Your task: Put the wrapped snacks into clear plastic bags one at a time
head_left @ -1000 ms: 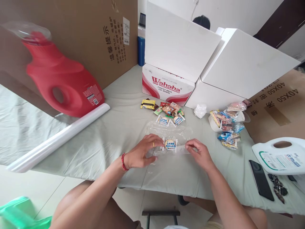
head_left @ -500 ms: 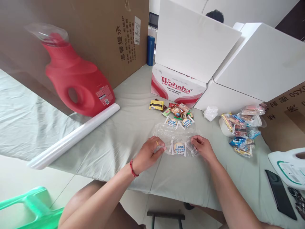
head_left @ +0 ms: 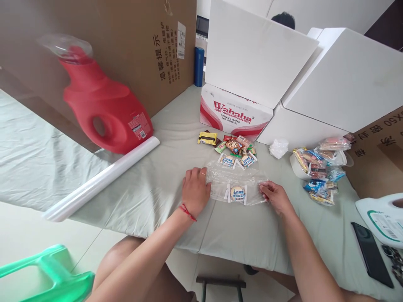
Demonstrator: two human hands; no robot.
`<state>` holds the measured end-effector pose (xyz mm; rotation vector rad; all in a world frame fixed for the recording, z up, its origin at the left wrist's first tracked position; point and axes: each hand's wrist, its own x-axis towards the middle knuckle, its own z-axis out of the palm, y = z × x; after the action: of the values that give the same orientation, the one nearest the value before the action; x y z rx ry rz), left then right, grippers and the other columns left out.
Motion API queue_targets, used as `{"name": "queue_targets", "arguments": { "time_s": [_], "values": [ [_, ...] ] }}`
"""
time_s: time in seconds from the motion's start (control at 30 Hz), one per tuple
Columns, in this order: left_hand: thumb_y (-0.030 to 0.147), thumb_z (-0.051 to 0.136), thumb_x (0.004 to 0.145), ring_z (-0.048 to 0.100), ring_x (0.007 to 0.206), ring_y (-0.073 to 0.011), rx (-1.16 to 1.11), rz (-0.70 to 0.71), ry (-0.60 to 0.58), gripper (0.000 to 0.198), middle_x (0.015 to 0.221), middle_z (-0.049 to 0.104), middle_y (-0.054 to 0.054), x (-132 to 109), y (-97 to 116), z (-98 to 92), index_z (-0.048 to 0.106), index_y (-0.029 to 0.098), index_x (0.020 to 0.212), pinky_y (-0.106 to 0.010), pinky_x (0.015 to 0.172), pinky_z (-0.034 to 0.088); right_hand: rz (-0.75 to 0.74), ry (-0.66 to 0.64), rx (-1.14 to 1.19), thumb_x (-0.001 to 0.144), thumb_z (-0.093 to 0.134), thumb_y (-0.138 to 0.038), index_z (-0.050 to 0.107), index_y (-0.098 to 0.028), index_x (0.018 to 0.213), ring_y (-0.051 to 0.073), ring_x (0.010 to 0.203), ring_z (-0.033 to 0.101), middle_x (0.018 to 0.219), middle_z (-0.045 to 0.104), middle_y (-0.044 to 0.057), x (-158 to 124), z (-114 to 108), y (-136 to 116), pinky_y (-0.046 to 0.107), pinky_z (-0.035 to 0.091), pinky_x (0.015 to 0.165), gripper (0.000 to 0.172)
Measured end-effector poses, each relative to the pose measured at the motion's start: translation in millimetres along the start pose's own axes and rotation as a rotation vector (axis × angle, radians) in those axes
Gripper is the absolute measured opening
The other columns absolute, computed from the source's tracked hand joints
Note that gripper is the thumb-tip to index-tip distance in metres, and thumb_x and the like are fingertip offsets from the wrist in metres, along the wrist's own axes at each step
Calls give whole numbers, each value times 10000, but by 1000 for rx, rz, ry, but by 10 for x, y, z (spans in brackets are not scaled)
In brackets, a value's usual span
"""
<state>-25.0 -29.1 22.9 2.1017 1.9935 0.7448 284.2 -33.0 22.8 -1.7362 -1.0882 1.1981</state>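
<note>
A clear sheet of cling film (head_left: pixel 217 188) lies spread on the cloth, with one round wrapped biscuit (head_left: pixel 238 193) on its near part. At the film's left edge is my left hand (head_left: pixel 195 191), palm down, its fingers curled together over the edge; the fingertips are partly hidden. My right hand (head_left: pixel 275 197) pinches the film's right edge between thumb and fingers. Just beyond the film lie two similar wrapped biscuits (head_left: pixel 247 160), close to a small pile of packaged snacks (head_left: pixel 234 146) and a yellow packet (head_left: pixel 207 138).
A film roll (head_left: pixel 103 178) and red jug (head_left: pixel 107 109) are at left, before a large carton (head_left: pixel 126 50). White boxes (head_left: pixel 261 46) stand behind. On the right are a bowl (head_left: pixel 296 167) of snacks, crumpled plastic (head_left: pixel 278 148), a phone (head_left: pixel 371 253) and a white jug (head_left: pixel 384 220).
My left hand has moved left and turned palm down over the film's edge. My right hand has shifted slightly right, and the film now lies wider and flatter around the biscuit.
</note>
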Motion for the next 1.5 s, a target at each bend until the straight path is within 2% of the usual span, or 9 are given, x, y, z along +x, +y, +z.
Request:
{"name": "queue_targets", "arguments": {
  "time_s": [0.13,0.3,0.47,0.57,0.7,0.83,1.07,1.3,1.5],
  "values": [
    [185,502,948,566,1253,-341,-46,249,261,329,1242,690,-167,-81,52,-21,701,190,1209,-508,1002,428,-22,70,-118,716,741,-510,672,-193,856,137,538,500,674,617,-7,51,50,99,252,364,457,354],
    [186,424,1014,499,1416,-239,-113,783,-118,419,1430,650,-92,-161,215,118,650,254,1361,-447,1164,333,-103,109,-414,804,627,-468,678,-208,832,159,563,543,642,626,-8,9,31,127,264,403,525,267],
    [178,349,1042,538,1386,-259,-46,559,-353,487,1503,597,-105,-145,291,310,548,239,1483,-553,1217,244,-135,300,-877,887,565,-360,721,-227,887,216,756,610,839,712,46,-22,-118,-7,311,422,670,204],
    [169,351,1042,520,1401,-247,-105,519,-396,497,1498,603,-85,-117,265,351,551,269,1486,-531,1214,266,-363,396,-1044,947,509,-296,744,-201,969,280,948,595,973,715,107,69,-122,-192,366,454,812,254],
    [166,420,1022,442,1454,-299,-141,516,-376,469,1473,615,-97,-64,248,362,627,277,1427,-518,1158,362,-698,83,-1071,996,519,-329,720,-175,1204,310,1093,540,1134,709,128,319,157,-486,412,442,984,328],
    [136,487,988,418,1434,-330,-135,520,-313,434,1475,571,-137,-26,249,362,712,275,1332,-508,1114,410,-713,-171,-1201,934,646,-352,606,-175,1410,341,1165,526,1252,685,144,599,529,-686,438,435,974,509],
    [167,477,1003,427,1293,-325,-147,517,-302,424,1323,569,-150,-18,275,322,718,308,1322,-474,1006,440,-639,-379,-1034,839,732,-265,734,-192,867,233,889,614,832,720,42,884,600,-870,364,451,906,78],
    [214,444,1024,460,1033,-285,-58,459,-329,432,1087,571,-119,-44,338,251,689,353,1351,-414,838,395,-866,-491,-761,897,636,-228,673,-200,871,184,886,660,1172,694,90,343,415,-998,320,510,812,53],
    [125,493,943,503,958,-260,-167,441,-380,390,998,608,-112,5,252,225,796,279,1133,-394,824,414,-862,-559,-818,960,546,-176,623,-231,983,218,1198,676,1403,657,82,-201,474,-591,333,529,898,98]
  ]
}}
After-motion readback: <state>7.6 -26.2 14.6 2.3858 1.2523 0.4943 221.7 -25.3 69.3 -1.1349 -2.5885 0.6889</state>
